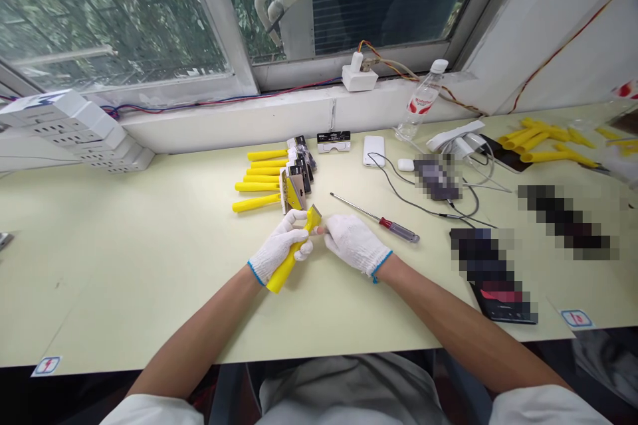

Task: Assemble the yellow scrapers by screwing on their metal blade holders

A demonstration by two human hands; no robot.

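Yellow-handled tool (284,271), over the table (149,246), mid-scene, gripped by the left hand's (279,244) curled fingers; to its right, right hand (353,244), fingers bent, hold unclear. A slackened grip might let the metal edge (316,211) nick the bare fingertip (320,230).

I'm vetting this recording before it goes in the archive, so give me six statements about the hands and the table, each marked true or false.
1. The left hand holds a yellow-handled tool. True.
2. The right hand is near the tool's far end. True.
3. Both hands are uncovered. False: both wear white gloves.
4. A screwdriver lies on the table, held by neither hand. True.
5. The drink container lies on its side. False: the clear bottle stands upright.
6. The stacked cartons are at the right. False: the white boxes are at the left.
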